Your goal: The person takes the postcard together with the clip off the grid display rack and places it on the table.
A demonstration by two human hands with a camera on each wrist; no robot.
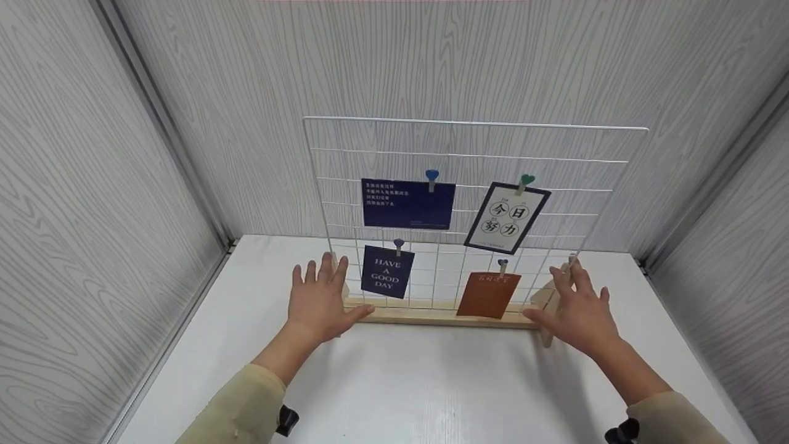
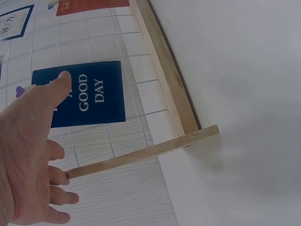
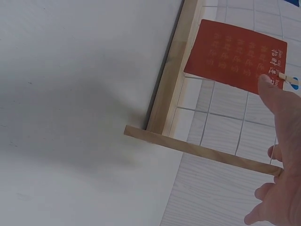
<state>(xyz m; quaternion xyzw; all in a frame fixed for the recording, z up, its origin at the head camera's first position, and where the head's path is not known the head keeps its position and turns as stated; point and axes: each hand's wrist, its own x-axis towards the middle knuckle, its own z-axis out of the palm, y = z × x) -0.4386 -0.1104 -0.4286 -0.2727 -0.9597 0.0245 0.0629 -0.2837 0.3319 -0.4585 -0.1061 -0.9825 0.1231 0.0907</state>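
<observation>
Fingers [image 1: 326, 267] of my left hand [image 1: 315, 303] and right hand [image 1: 582, 316] spread loose beside the white wire grid [image 1: 459, 232] in its pale wooden stand [image 1: 425, 317] on a white counter [image 1: 431, 382]; from afar, I fear bumps tipping it.

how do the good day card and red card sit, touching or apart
Apart: the head view shows a clear gap between the good day card and red card.

The left forearm [image 1: 282, 353] and right forearm [image 1: 633, 370] reached forward, well apart, pale sleeves [image 1: 240, 402] ending short of the wrists [image 1: 302, 333]. The left hand [image 1: 318, 305] showed its back to the head view, fingers [image 1: 325, 269] parted, thumb [image 1: 357, 315] stretched inward. The right hand [image 1: 580, 312] was raised opposite, fingers parted and slightly bent, thumb also pointing inward.
</observation>
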